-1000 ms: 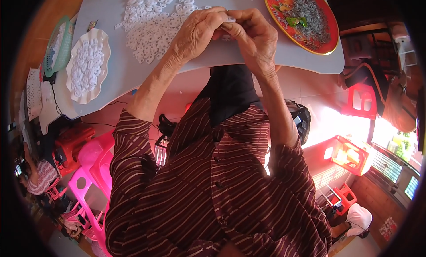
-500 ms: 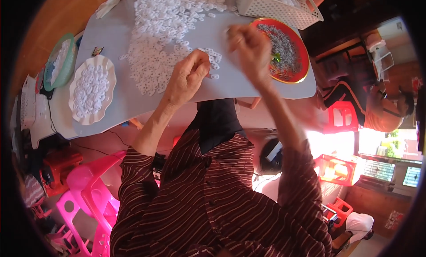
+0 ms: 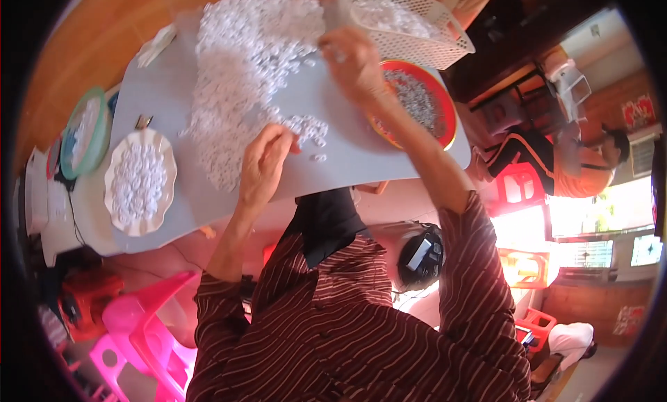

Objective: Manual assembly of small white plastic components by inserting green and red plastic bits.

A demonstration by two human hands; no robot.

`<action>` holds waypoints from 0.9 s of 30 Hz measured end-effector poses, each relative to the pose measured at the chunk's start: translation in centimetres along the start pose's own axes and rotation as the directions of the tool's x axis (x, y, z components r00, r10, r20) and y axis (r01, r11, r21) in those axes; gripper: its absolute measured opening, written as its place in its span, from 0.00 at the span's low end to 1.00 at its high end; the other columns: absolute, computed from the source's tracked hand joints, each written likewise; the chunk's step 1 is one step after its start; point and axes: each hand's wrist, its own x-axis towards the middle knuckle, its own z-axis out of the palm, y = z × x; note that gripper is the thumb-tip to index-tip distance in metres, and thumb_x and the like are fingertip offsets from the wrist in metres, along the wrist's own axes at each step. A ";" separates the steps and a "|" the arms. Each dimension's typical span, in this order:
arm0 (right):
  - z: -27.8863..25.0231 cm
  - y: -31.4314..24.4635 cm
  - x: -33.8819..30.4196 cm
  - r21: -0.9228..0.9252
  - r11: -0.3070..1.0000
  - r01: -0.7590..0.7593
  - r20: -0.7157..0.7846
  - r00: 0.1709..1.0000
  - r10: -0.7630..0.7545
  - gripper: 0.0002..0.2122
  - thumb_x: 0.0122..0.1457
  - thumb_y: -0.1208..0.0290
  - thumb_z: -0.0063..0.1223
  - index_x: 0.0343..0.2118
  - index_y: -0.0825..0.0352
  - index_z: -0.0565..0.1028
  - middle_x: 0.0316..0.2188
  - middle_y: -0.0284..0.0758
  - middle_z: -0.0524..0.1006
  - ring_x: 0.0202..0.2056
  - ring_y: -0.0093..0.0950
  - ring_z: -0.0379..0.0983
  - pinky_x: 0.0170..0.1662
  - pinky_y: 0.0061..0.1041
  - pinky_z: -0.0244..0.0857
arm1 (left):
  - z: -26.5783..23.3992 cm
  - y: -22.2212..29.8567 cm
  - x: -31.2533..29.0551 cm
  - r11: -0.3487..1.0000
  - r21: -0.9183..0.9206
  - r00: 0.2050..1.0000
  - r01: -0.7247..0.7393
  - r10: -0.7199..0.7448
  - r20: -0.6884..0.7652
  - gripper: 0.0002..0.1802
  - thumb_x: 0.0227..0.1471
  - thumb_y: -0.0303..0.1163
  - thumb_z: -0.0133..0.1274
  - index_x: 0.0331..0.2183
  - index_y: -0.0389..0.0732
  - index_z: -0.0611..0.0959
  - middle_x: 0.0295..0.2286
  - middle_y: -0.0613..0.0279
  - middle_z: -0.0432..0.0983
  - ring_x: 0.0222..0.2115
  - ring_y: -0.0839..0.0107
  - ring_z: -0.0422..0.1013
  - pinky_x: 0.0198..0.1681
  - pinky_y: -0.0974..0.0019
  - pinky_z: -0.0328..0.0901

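Observation:
My left hand (image 3: pixel 262 167) is over the near part of the table, its fingers bent and pressed together near the thumb. Whatever they hold is too small to make out. Just beyond its fingertips lies a small cluster of white oval plastic pieces (image 3: pixel 310 127). My right hand (image 3: pixel 353 67) is raised farther out, between the large heap of white pieces (image 3: pixel 233 82) and a red bowl (image 3: pixel 450 113). Its fingers are curled and slightly blurred, and their contents cannot be seen. Small grey metallic parts (image 3: pixel 415 102) fill the bowl, which my right forearm partly covers.
A white scalloped dish (image 3: pixel 169 171) of white pieces stands at the left, near a green basin (image 3: pixel 101 141). At the far right is a perforated white basket (image 3: pixel 445 49). A pink plastic chair (image 3: pixel 135 322) is at lower left. Another person (image 3: pixel 580 162) sits at the right.
The view has shifted, so the table sits lower. My right hand has moved outward, away from the bowl. My left hand stays near the small cluster, its fingers still together.

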 end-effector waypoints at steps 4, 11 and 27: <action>-3.5 0.0 1.9 0.018 0.967 -0.255 0.000 0.967 0.256 0.03 0.49 0.72 0.49 0.24 0.64 0.74 0.24 0.38 0.75 0.27 0.40 0.72 0.31 0.39 0.65 | 0.4 0.7 -0.4 0.996 0.029 0.996 0.084 -0.085 0.024 0.10 0.55 0.32 0.44 0.30 0.35 0.74 0.22 0.66 0.70 0.24 0.80 0.63 0.28 0.76 0.58; -8.4 10.0 4.0 -0.330 0.858 -0.394 0.284 0.825 0.488 0.11 0.50 0.61 0.47 0.30 0.58 0.79 0.30 0.38 0.77 0.31 0.39 0.74 0.38 0.36 0.67 | 1.2 0.7 -0.9 0.985 0.018 0.981 0.169 -0.170 0.095 0.08 0.56 0.30 0.44 0.30 0.36 0.74 0.21 0.69 0.68 0.21 0.85 0.57 0.23 0.78 0.52; -7.9 19.8 3.8 -0.296 0.798 -0.525 0.669 0.482 0.566 0.15 0.52 0.58 0.48 0.41 0.55 0.78 0.34 0.32 0.79 0.34 0.23 0.73 0.41 0.21 0.65 | 0.9 1.1 -1.1 0.962 0.065 0.956 0.266 -0.272 0.113 0.05 0.53 0.24 0.43 0.30 0.35 0.74 0.29 0.63 0.71 0.25 0.82 0.63 0.31 0.78 0.58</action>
